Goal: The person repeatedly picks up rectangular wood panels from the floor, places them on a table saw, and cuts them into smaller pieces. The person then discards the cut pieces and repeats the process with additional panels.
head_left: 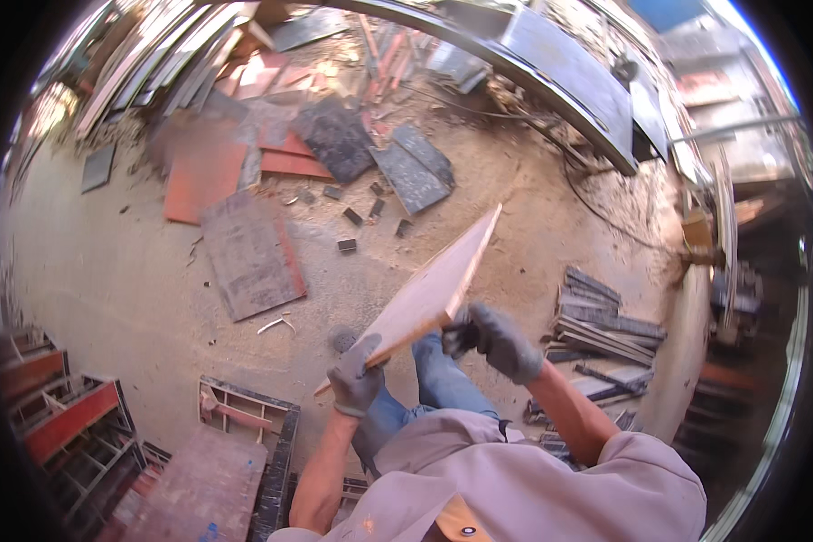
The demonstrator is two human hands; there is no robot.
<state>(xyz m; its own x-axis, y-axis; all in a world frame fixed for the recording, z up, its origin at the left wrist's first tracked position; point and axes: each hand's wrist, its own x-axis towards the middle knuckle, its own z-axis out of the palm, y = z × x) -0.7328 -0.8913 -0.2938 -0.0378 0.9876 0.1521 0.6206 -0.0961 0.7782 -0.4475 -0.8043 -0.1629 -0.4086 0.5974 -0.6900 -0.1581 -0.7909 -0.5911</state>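
Note:
A flat plywood board [434, 285] with a pale face and a raw wood edge is held up at a tilt in front of my legs. My left hand [359, 375], in a grey glove, grips its near edge, thumb on the face. Close by the board's near right corner is my right hand [499, 341], also gloved, with its fingers curled. Something dark shows at those fingertips, too blurred to name, and I cannot tell whether they touch the board.
Worn panels [253, 253] and small dark offcuts [347, 246] lie on the dusty floor ahead. A metal-topped bench [569, 72] stands at the far right. Narrow strips [605, 316] are heaped to my right. Framed panels [190, 479] sit at the near left. A cable [605, 210] trails below the bench.

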